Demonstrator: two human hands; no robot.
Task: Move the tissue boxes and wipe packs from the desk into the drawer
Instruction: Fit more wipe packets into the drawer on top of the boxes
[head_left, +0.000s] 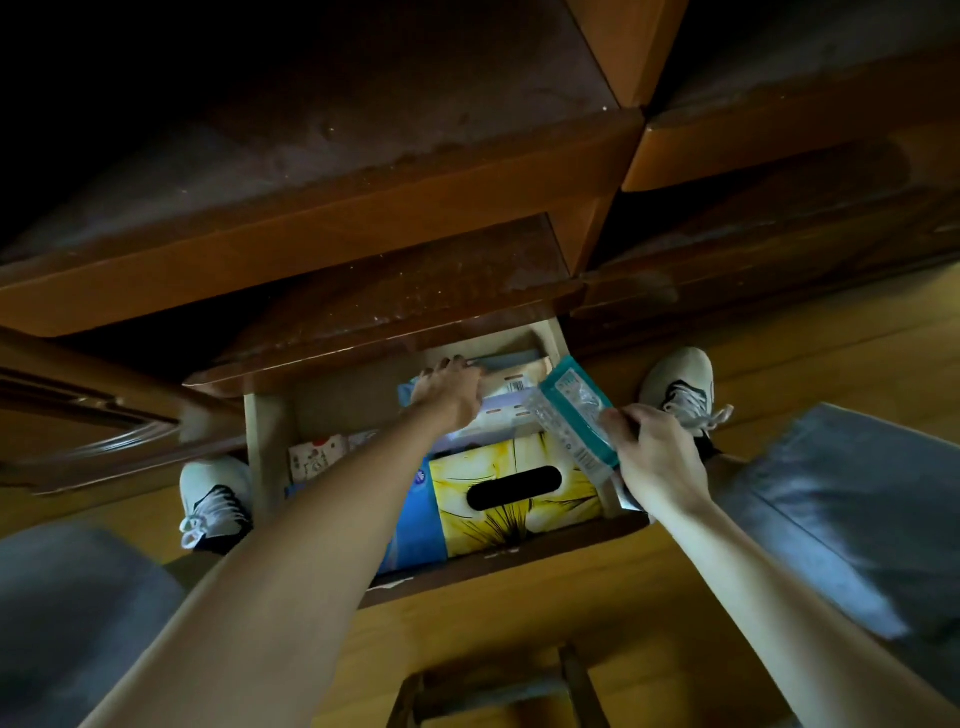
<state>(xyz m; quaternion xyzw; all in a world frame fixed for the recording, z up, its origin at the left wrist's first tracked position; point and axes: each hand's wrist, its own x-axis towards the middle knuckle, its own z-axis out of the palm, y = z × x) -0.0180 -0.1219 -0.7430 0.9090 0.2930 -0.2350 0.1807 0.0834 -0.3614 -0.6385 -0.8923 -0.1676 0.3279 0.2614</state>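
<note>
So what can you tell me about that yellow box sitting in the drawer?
The yellow tissue box looks like printed cardboard, with black line artwork and a dark oval dispensing slot on its upward face. No tissue shows in the slot. It lies at the near end of the open drawer, beside a blue pack on its left. Neither hand touches it.

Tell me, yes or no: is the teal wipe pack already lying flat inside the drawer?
No: the right hand holds the teal wipe pack tilted above the drawer's right side, over the yellow tissue box.
</note>
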